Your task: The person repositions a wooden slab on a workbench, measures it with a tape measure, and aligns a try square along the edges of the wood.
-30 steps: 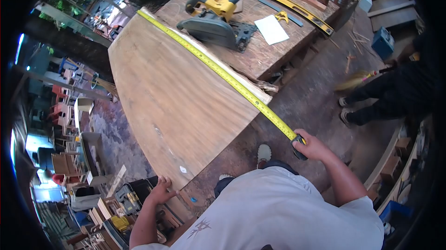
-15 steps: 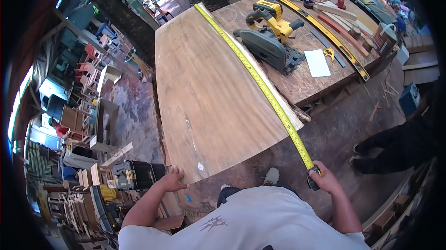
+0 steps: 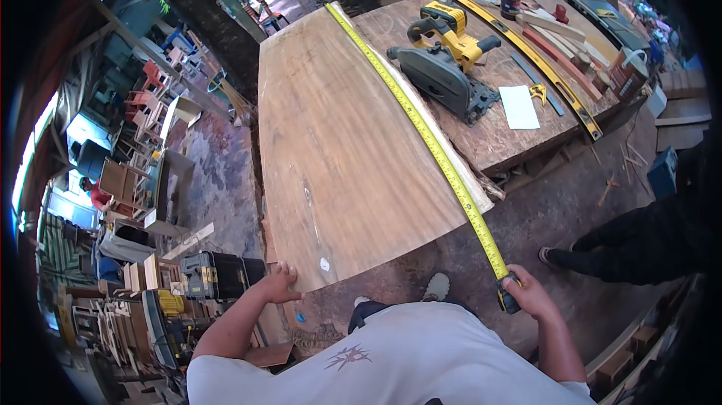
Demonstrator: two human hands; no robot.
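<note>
A long wooden slab (image 3: 353, 157) with a rough pale right edge stretches away from me. My right hand (image 3: 530, 292) is closed around a tape measure (image 3: 509, 300), off the slab's near right corner. Its yellow blade (image 3: 421, 125) runs out along the slab's right side to the far end. At the near left corner, my left hand (image 3: 280, 283) touches the slab's edge with fingers apart. A whitish spot (image 3: 325, 263) marks the surface near that hand.
On the worktable (image 3: 481, 145) to the right lie a yellow circular saw (image 3: 447, 55), a white paper (image 3: 519, 107), a long level (image 3: 526, 48) and wood strips. A person in dark trousers (image 3: 632, 243) stands right. A black toolbox (image 3: 218, 277) is at left.
The view has shifted slightly, and the person at right has moved a foot closer. Both my hands keep their places at the slab and on the tape measure.
</note>
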